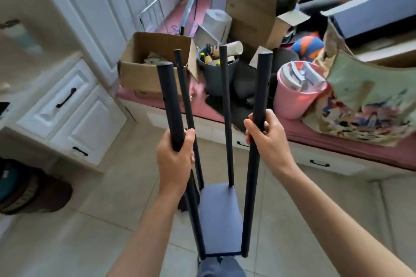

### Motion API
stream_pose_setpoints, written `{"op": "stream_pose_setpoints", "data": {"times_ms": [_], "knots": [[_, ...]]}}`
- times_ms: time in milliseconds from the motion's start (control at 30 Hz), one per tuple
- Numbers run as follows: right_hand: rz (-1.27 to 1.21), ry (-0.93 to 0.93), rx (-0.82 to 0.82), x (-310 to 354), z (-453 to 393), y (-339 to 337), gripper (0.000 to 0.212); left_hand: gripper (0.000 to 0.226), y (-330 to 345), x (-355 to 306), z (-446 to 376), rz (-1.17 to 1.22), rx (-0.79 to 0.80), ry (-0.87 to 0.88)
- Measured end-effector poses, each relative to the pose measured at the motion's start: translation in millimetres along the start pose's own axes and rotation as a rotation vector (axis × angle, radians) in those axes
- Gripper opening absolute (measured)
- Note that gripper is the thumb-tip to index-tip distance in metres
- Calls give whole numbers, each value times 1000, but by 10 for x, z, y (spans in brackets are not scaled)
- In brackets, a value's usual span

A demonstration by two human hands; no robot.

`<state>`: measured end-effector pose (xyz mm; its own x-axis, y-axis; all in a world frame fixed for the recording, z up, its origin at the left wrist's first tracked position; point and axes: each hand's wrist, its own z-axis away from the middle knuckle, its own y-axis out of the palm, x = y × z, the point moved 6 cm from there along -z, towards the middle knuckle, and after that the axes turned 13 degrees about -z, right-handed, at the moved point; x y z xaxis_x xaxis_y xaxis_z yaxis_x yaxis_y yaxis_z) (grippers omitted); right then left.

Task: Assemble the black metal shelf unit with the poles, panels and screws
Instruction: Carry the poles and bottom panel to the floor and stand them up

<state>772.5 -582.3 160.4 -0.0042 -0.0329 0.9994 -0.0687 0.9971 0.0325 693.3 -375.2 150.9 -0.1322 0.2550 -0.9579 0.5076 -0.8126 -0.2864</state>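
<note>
Head view looks down at the tiled floor (117, 209), where the half-built shelf unit (216, 164) stands right in front of the person. It stands there, I think, because the floor is flat and has room for tall poles.

Behind it runs a long pink bench (337, 141) with drawers under it. The bench is piled with cardboard boxes (146, 67), a grey bucket (216, 76) of small tools, a pink bucket (299, 94) and a printed cloth (364, 105). These look pushed back to keep them out of the way. White cupboards (67, 105) fill the left side.

At the bottom of the unit sits 1 dark panel (219, 220), low down and close to the floor. It joins the 4 poles at their lower ends, so they stay up together. The tops of the poles are free and lean apart a little, with no panel up there yet.

The near left pole (167, 96) is gripped by the left hand (175, 157), fingers wrapped around it. The near right pole (261, 87) is gripped by the right hand (263, 139) the same way. Holding 1 pole in each hand probably keeps the wobbly frame steady and lets the person pull the tops straight.

The 2 far poles (225, 108) stand between the hands, and nobody touches them.

Small screw holes show on the poles. No loose screws can be seen.
</note>
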Motion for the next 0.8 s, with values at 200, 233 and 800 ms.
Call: {"op": "stream_pose_setpoints", "data": {"times_ms": [200, 233, 800], "knots": [[55, 164, -97, -531, 111, -588, 11, 24, 626, 415, 4, -114, 216, -52], [71, 190, -108, -627, 114, -671, 12, 24, 723, 489, 13, -134, 250, -70], [237, 348, -326, -2690, -4, -1854, 17, 8, 2383, 2198, 174, -561, 459, -246]]}}
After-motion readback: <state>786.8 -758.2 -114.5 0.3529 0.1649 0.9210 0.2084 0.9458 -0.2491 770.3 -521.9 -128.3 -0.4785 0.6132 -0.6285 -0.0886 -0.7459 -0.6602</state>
